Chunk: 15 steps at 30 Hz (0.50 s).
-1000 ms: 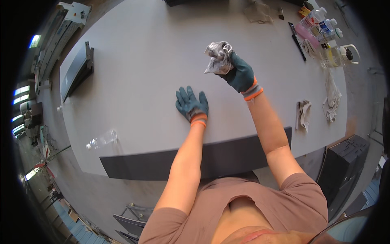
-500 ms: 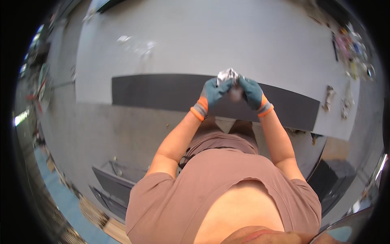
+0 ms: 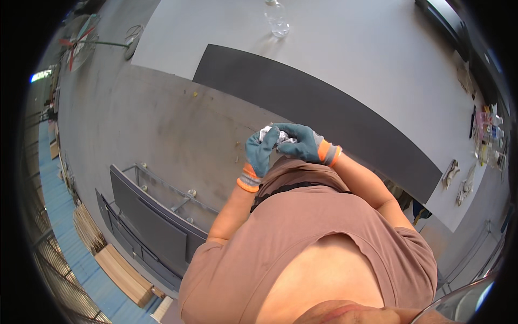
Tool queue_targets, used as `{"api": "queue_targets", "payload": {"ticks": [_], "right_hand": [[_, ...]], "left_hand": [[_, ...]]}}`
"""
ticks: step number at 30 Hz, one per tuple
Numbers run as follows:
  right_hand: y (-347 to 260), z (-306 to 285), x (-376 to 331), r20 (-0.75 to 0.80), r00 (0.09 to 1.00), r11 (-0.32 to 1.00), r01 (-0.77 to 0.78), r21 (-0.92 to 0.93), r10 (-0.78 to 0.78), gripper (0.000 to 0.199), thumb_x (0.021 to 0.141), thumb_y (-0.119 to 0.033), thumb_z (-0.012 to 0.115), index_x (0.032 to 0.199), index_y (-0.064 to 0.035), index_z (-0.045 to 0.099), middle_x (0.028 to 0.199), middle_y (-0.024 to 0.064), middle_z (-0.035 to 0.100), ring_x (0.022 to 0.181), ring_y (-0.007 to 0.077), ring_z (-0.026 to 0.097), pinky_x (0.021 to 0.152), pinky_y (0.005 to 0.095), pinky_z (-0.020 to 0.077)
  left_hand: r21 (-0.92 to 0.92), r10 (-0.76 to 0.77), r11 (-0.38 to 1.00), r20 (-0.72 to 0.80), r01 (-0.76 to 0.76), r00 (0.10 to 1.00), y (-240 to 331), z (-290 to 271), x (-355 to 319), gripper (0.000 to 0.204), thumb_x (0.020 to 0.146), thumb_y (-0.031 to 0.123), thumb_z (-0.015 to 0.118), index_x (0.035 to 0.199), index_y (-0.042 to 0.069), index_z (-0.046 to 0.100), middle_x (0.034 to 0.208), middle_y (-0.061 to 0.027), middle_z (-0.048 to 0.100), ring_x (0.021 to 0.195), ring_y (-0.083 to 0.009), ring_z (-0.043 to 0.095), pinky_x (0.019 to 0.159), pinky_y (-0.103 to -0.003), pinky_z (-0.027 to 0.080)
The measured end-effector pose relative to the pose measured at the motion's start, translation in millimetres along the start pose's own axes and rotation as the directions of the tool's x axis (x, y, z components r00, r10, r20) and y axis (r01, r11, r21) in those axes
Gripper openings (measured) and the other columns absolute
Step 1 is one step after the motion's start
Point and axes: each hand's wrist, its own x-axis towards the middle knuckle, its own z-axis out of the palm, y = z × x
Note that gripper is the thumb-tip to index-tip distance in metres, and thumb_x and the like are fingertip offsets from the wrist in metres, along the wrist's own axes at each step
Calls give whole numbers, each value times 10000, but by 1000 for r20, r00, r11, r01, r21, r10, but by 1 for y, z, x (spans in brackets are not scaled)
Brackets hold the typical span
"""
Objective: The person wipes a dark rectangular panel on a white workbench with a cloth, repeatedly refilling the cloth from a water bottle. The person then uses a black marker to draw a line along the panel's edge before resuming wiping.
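Both my hands wear teal work gloves with grey and orange cuffs, and they meet close in front of my waist. Between them is a crumpled silvery piece (image 3: pixel 285 139), foil-like, mostly covered by the fingers. My left hand (image 3: pixel 258 154) is closed on its left side, thumb pressed against it. From the right, my right hand (image 3: pixel 302 143) wraps its fingers over the same piece. Beyond the hands a long dark grey panel (image 3: pixel 318 105) lies along the near edge of the pale table (image 3: pixel 367 54). A clear plastic bottle (image 3: pixel 277 21) lies farther back on that table.
At the left stand a fan (image 3: pixel 77 44) with red blades and a wheeled rack (image 3: pixel 162 191) beside dark panels (image 3: pixel 148 216). Stacked boards (image 3: pixel 121 275) lie lower left. On the table's right end are a crumpled pale item (image 3: pixel 450 174) and several small bottles (image 3: pixel 491 132).
The view has turned to the left. My hands have come from over the dark panel back toward my waist, closer together, and the silvery piece is now more covered by the fingers.
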Motion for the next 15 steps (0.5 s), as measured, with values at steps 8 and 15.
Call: {"api": "queue_targets", "payload": {"ticks": [8, 15], "right_hand": [[24, 16, 8, -138, 978, 969, -127, 211, 158, 311, 903, -97, 744, 1199, -2, 744, 1045, 67, 761, 894, 116, 677, 810, 287, 566], [18, -30, 34, -506, 843, 964, -49, 262, 180, 278, 973, -142, 691, 1202, 13, 719, 1012, 11, 716, 868, 83, 634, 756, 247, 537]], "left_hand": [[93, -20, 995, -268, 46, 963, -6, -31, -2, 376, 1064, 334, 600, 995, -8, 740, 907, -56, 737, 826, -135, 685, 782, -300, 569], [313, 241, 939, -304, -143, 922, -19, -69, 101, 384, 997, 274, 721, 1192, -51, 660, 1117, -110, 701, 1079, -188, 656, 970, -318, 529]]}}
